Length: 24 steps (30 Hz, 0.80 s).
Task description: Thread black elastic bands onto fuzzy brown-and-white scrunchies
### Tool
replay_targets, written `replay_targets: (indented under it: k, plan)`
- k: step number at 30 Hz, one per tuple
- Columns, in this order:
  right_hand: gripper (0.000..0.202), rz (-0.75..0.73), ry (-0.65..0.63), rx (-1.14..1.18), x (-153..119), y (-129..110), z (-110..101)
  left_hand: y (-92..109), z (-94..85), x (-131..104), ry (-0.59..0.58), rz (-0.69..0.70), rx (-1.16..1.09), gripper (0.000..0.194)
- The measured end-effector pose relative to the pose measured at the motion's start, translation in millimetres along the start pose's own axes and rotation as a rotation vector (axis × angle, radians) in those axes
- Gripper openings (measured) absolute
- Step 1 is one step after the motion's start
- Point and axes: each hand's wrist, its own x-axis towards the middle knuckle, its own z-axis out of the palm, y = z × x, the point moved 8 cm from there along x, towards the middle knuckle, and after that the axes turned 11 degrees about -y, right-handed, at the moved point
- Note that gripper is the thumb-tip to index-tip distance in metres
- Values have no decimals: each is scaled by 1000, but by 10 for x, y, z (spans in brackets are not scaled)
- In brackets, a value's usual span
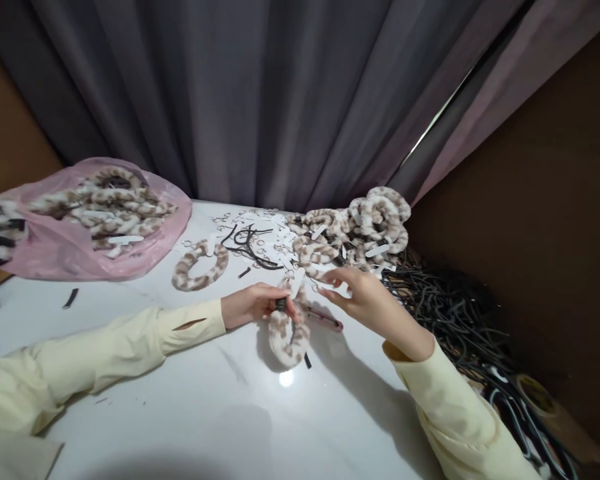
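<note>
My left hand [257, 303] is closed on a fluffy white-and-brown ring [287, 343], gripping it by the black joint [281, 304] in its loop. A white tag [297, 283] stands at the top of this ring, close to my fingers. Just to the right, my right hand [363, 297] hovers with thumb and forefinger apart, pointing at the tag. Whether a thin metal ring by its fingertips touches them, I cannot tell. Under the hands lies a pink cutter-like tool [326, 319], partly covered by the fluffy ring. Another fluffy ring [200, 268] with a tag lies farther left.
A pink plastic bag [173, 250] full of fluffy pieces lies at the left. White tags [275, 233] with metal rings and black cords [253, 247] lie at the back. Fluffy rings [380, 213] are heaped back right, beside many black tubes [450, 313]. A curtain [260, 100] hangs behind.
</note>
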Motion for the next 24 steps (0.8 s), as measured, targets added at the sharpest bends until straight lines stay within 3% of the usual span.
replay_targets:
  k: [5, 8, 12, 17, 21, 24]
  plan:
    - [15, -106, -189, -23, -163, 8, 392, -59, -69, -9, -29, 47, -264, 24]
    - [16, -125, -181, -57, -174, -4, 557, -51, -88, -13, -36, 74, -297, 22]
    - [21, -171, -117, -159, -157, -36, 629, -42, -162, -19, 20, 88, -254, 16]
    - [24, -103, -56, -213, -130, 71, 599, -53, -224, -11, 79, 80, -235, 16]
    - [20, 1, 166, -5, -167, 205, 389, -14, -206, 0, 77, 123, -238, 18]
    - [20, 117, 296, 16, -252, 303, 224, -4, -205, 0, 88, 135, -206, 19]
